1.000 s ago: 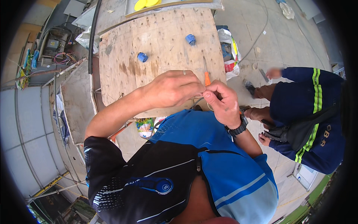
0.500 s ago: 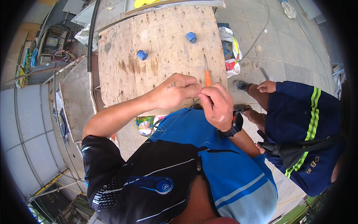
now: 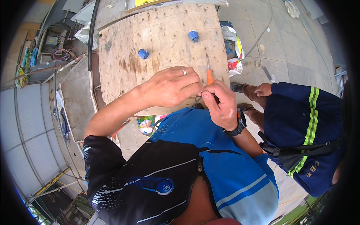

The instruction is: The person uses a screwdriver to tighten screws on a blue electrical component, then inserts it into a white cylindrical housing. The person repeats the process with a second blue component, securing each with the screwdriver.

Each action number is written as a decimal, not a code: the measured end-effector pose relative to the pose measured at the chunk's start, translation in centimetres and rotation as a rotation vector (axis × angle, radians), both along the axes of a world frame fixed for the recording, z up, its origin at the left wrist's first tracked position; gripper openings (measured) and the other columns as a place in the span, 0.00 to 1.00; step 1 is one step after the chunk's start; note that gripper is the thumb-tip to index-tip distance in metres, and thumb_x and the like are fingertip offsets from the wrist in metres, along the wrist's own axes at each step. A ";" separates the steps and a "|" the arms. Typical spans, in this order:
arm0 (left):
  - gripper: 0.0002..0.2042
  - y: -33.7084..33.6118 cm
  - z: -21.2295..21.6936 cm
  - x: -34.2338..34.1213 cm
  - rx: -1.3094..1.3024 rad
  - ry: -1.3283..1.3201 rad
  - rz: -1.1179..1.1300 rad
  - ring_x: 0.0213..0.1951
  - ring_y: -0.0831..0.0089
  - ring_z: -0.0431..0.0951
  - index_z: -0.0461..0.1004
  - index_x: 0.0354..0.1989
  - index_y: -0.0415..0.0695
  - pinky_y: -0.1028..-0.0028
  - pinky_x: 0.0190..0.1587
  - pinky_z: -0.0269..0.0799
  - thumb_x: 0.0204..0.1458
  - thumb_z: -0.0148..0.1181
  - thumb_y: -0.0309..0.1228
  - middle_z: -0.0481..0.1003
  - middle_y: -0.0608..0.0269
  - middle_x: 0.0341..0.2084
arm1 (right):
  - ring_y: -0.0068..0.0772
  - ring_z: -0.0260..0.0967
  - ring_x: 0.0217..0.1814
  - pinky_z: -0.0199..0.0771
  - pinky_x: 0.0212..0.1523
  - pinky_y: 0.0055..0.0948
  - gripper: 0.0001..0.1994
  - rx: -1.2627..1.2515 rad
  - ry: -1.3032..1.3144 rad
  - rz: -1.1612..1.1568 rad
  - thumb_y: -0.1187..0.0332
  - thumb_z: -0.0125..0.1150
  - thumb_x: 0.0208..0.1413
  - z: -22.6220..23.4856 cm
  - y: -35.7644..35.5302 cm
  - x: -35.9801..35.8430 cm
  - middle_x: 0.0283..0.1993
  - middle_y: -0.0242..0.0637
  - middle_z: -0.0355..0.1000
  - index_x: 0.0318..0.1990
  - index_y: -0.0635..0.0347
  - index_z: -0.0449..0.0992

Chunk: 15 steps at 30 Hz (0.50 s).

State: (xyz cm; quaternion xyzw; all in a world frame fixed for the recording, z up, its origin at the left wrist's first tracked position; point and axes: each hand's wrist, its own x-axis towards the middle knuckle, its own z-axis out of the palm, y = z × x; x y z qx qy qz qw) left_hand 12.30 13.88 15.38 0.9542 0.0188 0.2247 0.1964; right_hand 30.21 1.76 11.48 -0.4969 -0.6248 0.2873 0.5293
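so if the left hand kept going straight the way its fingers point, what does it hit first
Almost at once the right hand: the left hand points rightward and its fingers already meet the right fingertips, beside the orange-handled screwdriver on the round plywood tabletop. Depth is unclear.

Two blue caps (image 3: 143,54) (image 3: 193,36) and an orange-handled screwdriver (image 3: 209,73) are carried by the plywood worktop (image 3: 165,45).

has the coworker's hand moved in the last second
Yes. The coworker's hand has moved left, closer to the plywood board; before, it was further right, out on the paving.
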 end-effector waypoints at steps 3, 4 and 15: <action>0.05 -0.9 -0.1 0.1 -0.226 0.055 0.087 0.26 0.62 0.73 0.75 0.32 0.38 0.66 0.30 0.70 0.54 0.64 0.27 0.71 0.58 0.24 | 0.35 0.63 0.22 0.62 0.23 0.32 0.03 0.055 -0.079 -0.045 0.78 0.63 0.55 0.5 -0.1 -0.1 0.26 0.39 0.65 0.35 0.63 0.75; 0.06 -1.2 -0.2 0.2 -0.391 0.087 0.126 0.25 0.63 0.73 0.75 0.31 0.38 0.67 0.29 0.69 0.55 0.63 0.27 0.70 0.58 0.23 | 0.35 0.64 0.22 0.63 0.23 0.33 0.03 0.085 -0.116 -0.064 0.78 0.63 0.54 0.4 -0.1 -0.2 0.26 0.39 0.66 0.35 0.63 0.75; 0.12 0.2 -0.3 -0.7 -0.246 0.069 0.192 0.27 0.63 0.73 0.72 0.26 0.41 0.68 0.29 0.70 0.56 0.61 0.36 0.69 0.60 0.24 | 0.32 0.64 0.22 0.62 0.22 0.30 0.03 0.018 -0.037 -0.103 0.79 0.63 0.55 0.1 0.0 -0.4 0.27 0.39 0.66 0.35 0.63 0.74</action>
